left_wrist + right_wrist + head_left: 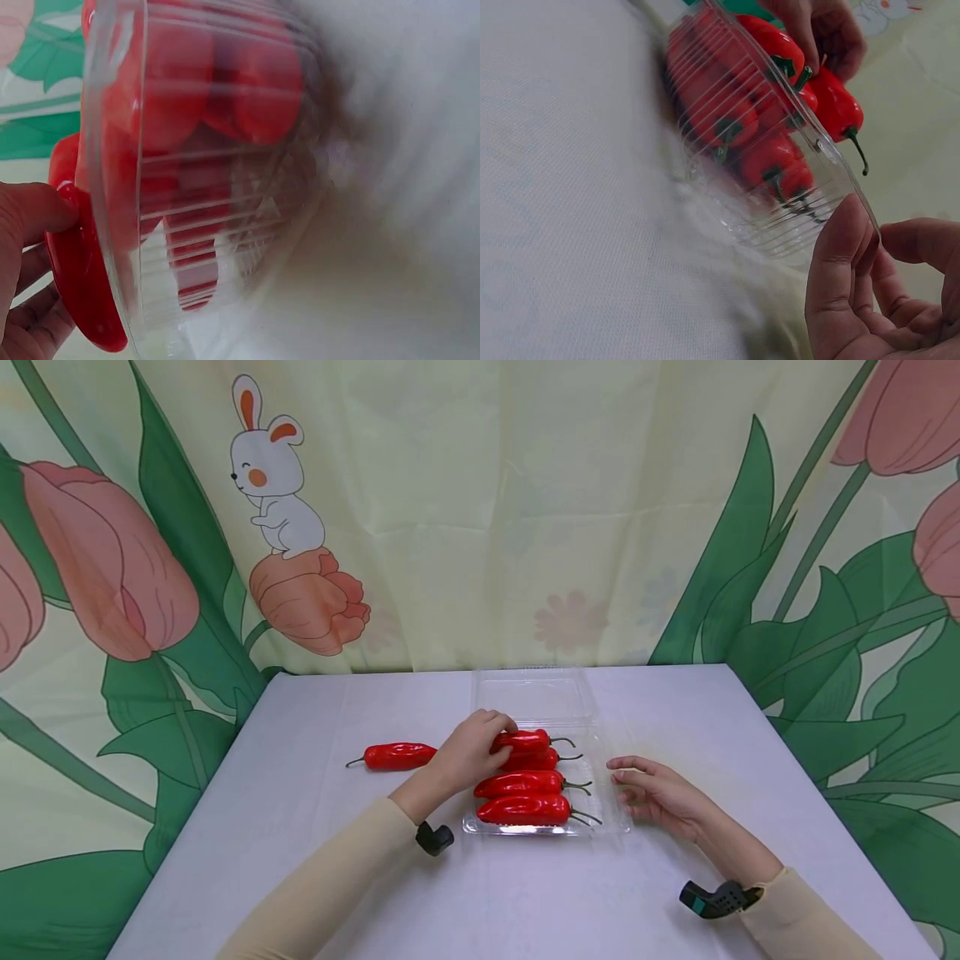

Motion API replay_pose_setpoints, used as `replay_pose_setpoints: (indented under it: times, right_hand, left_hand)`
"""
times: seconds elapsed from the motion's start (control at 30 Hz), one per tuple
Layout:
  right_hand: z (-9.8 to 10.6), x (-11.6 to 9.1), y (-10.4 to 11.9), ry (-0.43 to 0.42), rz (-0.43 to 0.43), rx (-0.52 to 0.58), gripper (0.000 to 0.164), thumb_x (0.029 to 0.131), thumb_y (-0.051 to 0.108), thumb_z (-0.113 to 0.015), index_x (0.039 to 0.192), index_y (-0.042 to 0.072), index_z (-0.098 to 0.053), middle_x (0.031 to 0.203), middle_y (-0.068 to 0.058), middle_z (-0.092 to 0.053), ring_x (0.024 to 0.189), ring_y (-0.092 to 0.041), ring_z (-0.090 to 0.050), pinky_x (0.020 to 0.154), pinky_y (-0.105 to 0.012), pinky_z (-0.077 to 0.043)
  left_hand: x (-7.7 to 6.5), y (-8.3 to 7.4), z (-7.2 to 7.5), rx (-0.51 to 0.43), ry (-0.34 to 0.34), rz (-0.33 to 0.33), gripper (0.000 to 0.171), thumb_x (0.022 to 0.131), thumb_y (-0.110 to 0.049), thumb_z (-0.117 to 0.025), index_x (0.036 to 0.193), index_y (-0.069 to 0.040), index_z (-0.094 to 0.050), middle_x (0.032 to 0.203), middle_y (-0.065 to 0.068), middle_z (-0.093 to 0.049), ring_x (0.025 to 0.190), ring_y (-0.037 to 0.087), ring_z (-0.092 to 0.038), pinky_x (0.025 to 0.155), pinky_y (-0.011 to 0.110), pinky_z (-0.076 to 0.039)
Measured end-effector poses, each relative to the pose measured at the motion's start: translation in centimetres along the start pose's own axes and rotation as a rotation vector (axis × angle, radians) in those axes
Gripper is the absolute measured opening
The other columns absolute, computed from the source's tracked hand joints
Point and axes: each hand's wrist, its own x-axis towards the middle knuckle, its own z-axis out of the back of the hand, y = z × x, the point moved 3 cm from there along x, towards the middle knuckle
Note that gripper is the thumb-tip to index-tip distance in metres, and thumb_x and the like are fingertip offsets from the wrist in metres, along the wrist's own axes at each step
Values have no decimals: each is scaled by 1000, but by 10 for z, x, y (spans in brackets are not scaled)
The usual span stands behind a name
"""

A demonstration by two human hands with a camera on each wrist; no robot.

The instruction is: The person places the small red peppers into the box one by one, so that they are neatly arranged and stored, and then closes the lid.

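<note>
My left hand [467, 750] pinches a red chili pepper [531, 741] between thumb and fingers, over the far side of a clear plastic box [517, 831]. In the left wrist view this pepper [86, 277] lies at the level of the rim. Several more red peppers [525, 810] lie in the box, their green stems pointing right. At the box's right side is my right hand [660, 797]. The right wrist view shows its thumb and fingers [838, 259] pinching the clear rim [859, 191].
One more red pepper [397, 757] lies on the white-covered table [315, 860], left of the box, partly behind my left hand. The box's clear lid [532, 695] is folded back toward the printed curtain [465, 527] behind the table.
</note>
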Motion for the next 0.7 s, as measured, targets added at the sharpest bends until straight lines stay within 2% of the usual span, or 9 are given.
replay_pose_setpoints:
  times: [0.37, 0.7]
  right_hand:
    - [0, 0, -1, -10, 3, -7, 53, 105, 25, -60, 147, -1, -41, 113, -7, -61, 79, -13, -64, 72, -23, -59]
    - [-2, -2, 0, -10, 6, -2, 52, 106, 24, -60, 147, -1, -42, 113, -8, -61, 78, -13, -64, 72, -23, -59]
  left_hand:
    - [2, -3, -7, 3, 37, -10, 35, 90, -15, -80, 123, -13, -68, 117, 4, -72, 106, 18, -66, 87, 28, -60]
    - [0, -1, -12, -13, 78, 21, 31, 92, -19, -79, 121, -16, -69, 113, 1, -73, 102, 15, -66, 84, 23, -59]
